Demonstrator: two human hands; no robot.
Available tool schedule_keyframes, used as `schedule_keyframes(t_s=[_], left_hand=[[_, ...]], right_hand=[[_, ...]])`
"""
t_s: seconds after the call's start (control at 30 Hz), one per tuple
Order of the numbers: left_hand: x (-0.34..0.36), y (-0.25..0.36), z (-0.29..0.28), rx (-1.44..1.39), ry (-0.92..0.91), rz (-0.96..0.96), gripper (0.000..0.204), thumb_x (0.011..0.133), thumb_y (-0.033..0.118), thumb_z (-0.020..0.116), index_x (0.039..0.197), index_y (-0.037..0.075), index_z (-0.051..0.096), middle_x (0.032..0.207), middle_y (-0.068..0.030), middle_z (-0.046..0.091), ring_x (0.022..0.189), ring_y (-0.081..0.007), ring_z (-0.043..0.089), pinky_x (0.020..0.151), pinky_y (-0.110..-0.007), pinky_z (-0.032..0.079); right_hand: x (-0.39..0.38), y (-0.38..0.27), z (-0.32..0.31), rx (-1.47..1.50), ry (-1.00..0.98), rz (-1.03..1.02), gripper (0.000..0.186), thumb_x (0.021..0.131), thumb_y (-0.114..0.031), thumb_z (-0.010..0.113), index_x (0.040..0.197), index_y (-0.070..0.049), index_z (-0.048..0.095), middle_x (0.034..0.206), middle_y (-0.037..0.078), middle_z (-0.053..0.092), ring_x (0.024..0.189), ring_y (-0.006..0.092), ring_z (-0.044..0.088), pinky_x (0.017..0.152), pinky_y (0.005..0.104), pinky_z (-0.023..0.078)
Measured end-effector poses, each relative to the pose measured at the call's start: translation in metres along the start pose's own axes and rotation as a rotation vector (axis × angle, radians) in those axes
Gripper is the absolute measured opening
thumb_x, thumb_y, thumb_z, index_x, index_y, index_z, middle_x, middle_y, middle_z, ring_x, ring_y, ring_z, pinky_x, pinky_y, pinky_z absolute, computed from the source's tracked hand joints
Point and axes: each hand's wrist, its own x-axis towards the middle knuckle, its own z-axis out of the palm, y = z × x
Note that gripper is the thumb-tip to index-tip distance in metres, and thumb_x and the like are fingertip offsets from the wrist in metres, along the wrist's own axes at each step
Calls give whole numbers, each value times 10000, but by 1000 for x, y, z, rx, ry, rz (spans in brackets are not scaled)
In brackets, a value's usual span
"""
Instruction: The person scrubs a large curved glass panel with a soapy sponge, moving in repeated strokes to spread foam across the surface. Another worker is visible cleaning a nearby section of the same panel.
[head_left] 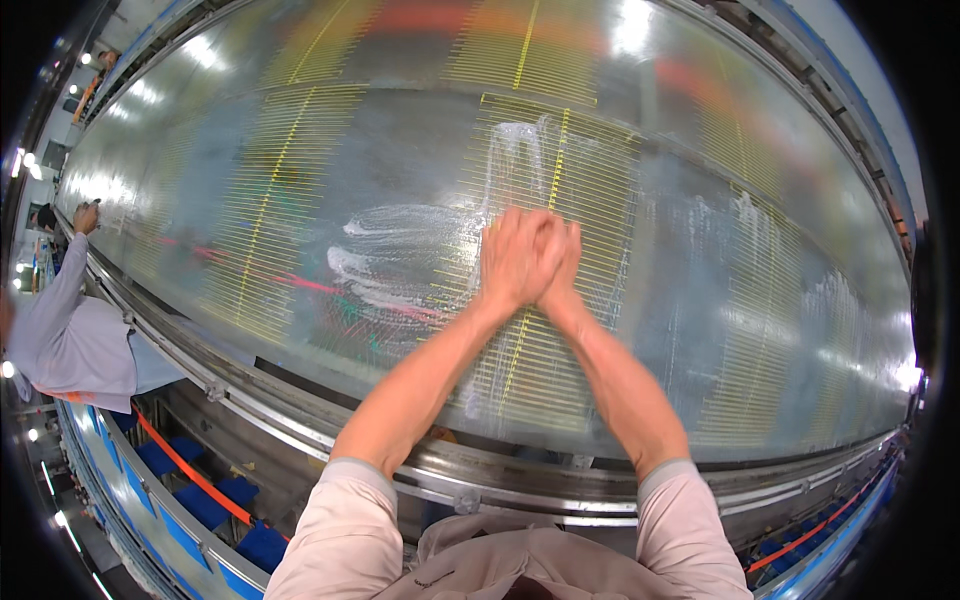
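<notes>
Both my arms reach forward over a long, shiny table top (400, 150) marked with yellow ruled lines. My left hand (510, 258) and my right hand (564, 262) are pressed together near the middle, fingers curled down. Anything under or between them is hidden by the fingers. They are over a yellow ruled panel (600, 200). Whitish, foamy wet streaks (400, 225) spread to the left of my hands, and another smear (518, 132) lies just beyond them.
A metal rail (290, 420) edges the table's near side. Below it are blue pieces (215, 495) and an orange-red strip (190, 465). At the far left a person in a pale shirt (75, 345) reaches a hand (87, 217) onto the table. More whitish streaks (835, 300) mark the right side.
</notes>
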Motion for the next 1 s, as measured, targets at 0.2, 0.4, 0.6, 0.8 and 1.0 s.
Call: schedule_keyframes(t_s=[0.2,0.4,0.6,0.8,1.0], left_hand=[[-169,47,-47,-2,-99,-13,332,927,339,666,1169,117,710,1052,-141,658,977,-361,612,867,-494,439],[-214,69,-61,-41,-159,-52,364,888,329,693,1180,112,699,1057,-158,626,950,-370,596,835,-508,428],[-113,40,-17,-37,-101,18,339,886,325,690,1144,108,719,1009,-140,637,948,-344,610,820,-487,435],[87,-5,54,-10,-18,68,347,918,377,648,1096,98,753,1041,-160,692,937,-361,651,830,-494,477],[188,-25,80,-29,-19,33,403,913,454,630,1095,118,757,998,-164,716,975,-360,675,870,-496,504]], right_hand=[[-158,-90,-63,-79,-73,22,176,890,-309,623,973,-166,684,913,76,659,984,295,581,835,492,373],[-210,-104,-73,-94,-158,71,133,921,-317,638,974,-197,661,880,2,637,926,264,575,803,463,379],[-139,-49,-41,656,77,352,239,906,-298,600,1039,-132,711,946,105,657,1038,321,574,889,549,383],[59,73,-5,-52,105,-19,183,936,-287,627,985,-126,697,884,37,674,928,265,602,844,439,459],[172,140,49,973,107,203,207,931,-259,607,1009,-88,692,1011,50,717,1076,283,626,902,463,467]])
